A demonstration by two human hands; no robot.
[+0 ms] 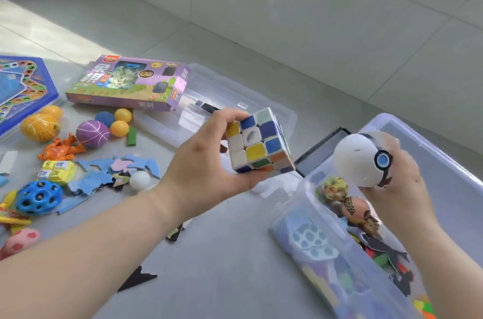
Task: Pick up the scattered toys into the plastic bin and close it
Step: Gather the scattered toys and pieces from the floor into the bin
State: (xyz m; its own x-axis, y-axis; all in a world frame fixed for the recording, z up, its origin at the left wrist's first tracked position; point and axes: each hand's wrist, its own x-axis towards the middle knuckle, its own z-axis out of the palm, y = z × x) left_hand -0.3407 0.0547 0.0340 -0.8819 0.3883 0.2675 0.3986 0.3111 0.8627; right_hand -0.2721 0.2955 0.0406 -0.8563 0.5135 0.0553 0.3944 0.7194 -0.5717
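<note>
The left hand (209,161) pinches a puzzle cube (260,142); the right hand (400,185), closed, holds a white ball toy (362,160) above the plastic bin (431,141) at four o'clock, cut off by the frame. Scattered toys (65,156) lie at nine o'clock.

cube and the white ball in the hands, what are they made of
Cube: likely hard plastic with worn coloured stickers; some squares look faded and scuffed. White ball: apparently smooth matte plastic, with small holes and a blue button ringed in dark trim.
</note>
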